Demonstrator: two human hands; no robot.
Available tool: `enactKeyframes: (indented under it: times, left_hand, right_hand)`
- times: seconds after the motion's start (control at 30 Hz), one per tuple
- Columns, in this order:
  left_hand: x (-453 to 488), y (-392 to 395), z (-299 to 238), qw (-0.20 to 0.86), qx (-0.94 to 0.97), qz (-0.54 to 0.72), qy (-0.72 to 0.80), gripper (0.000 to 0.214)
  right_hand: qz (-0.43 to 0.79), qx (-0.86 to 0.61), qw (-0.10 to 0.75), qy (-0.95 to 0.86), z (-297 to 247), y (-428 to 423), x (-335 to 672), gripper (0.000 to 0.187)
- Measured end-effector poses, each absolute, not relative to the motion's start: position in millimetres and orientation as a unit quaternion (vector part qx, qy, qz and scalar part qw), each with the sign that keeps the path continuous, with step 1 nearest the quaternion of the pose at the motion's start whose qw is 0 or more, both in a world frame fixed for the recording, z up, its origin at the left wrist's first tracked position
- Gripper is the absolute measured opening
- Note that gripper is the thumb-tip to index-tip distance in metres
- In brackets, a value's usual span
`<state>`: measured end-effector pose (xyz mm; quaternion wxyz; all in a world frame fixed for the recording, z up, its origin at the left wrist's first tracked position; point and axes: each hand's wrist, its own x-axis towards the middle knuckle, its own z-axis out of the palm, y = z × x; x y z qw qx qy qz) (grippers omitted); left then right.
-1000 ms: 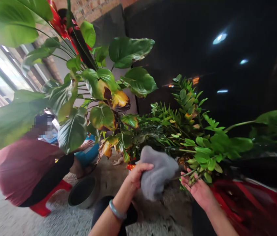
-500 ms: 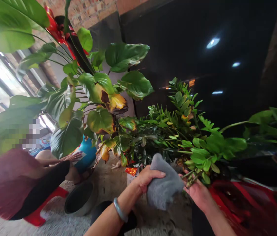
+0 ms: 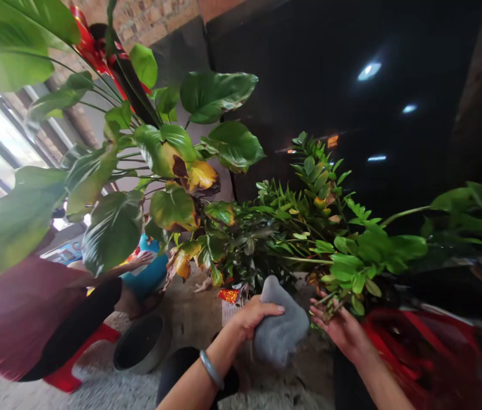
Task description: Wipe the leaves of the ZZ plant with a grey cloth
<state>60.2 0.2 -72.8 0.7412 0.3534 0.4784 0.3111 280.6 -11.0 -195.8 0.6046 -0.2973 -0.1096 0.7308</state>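
My left hand [image 3: 254, 316], with a pale bracelet on its wrist, is closed on a grey cloth [image 3: 281, 324] that hangs from the fingers. My right hand [image 3: 338, 326] is palm up with its fingers apart, under the cut-looking stem ends of a leafy green plant [image 3: 350, 265]. The stems lie across or against the palm; whether they touch it is hard to tell. A small gap separates the cloth from the right fingertips.
At left, a large-leaved plant [image 3: 113, 228] with yellowed, browned leaves spreads out. A person in a pink top [image 3: 23, 319] sits on a red stool [image 3: 68, 367] beside a dark bucket [image 3: 141, 344] and a blue pot [image 3: 149, 273]. Red bags [image 3: 420, 353] lie at right, before a glossy dark panel [image 3: 309, 74].
The grey cloth has drawn slightly left, away from the right hand. My right fingers have spread more around the stems. At left, the other person's hand shifts on the blue pot.
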Motion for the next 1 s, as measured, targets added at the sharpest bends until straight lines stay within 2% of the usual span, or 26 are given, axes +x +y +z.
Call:
enactKeyframes:
  times: [0.13, 0.27, 0.4, 0.47, 0.53, 0.67, 0.77, 0.87, 1.0]
  left_hand:
    - [58.6, 15.2, -26.2, 0.738, 0.388, 0.390, 0.390, 0.050]
    - [63.8, 37.7, -11.3, 0.683, 0.321, 0.510, 0.413, 0.039]
    - [64.4, 14.3, -57.2, 0.676, 0.335, 0.407, 0.514, 0.031]
    - [60.8, -1.1, -68.7, 0.695, 0.377, 0.339, 0.509, 0.031]
    - [57.4, -5.5, -58.5, 0.707, 0.416, 0.322, 0.474, 0.033]
    - [58.9, 22.9, -6.5, 0.686, 0.421, 0.442, 0.395, 0.044]
    - [63.9, 43.3, -1.0, 0.627, 0.356, 0.542, 0.431, 0.041]
    - [64.9, 35.1, -36.6, 0.616, 0.335, 0.483, 0.525, 0.029]
    - [57.9, 5.6, -65.8, 0.675, 0.419, 0.333, 0.508, 0.025]
  right_hand:
    - [0.722, -0.305, 0.613, -0.101, -191.3, -8.3, 276.7, 0.031]
    - [0.725, -0.299, 0.612, -0.099, -186.2, -7.3, 273.7, 0.032]
    - [0.737, -0.304, 0.595, -0.098, -185.9, -8.5, 275.6, 0.034]
    - [0.737, -0.313, 0.593, -0.092, -185.9, -9.2, 276.7, 0.032]
    - [0.738, -0.313, 0.591, -0.086, -184.6, -9.9, 276.9, 0.030]
    - [0.741, -0.297, 0.597, -0.076, -180.9, -10.8, 274.8, 0.031]
    - [0.741, -0.291, 0.598, -0.087, -181.6, -11.2, 272.8, 0.030]
    - [0.741, -0.282, 0.601, -0.097, -186.7, -11.2, 272.4, 0.032]
    - [0.738, -0.285, 0.604, -0.099, -194.1, -9.9, 273.2, 0.032]
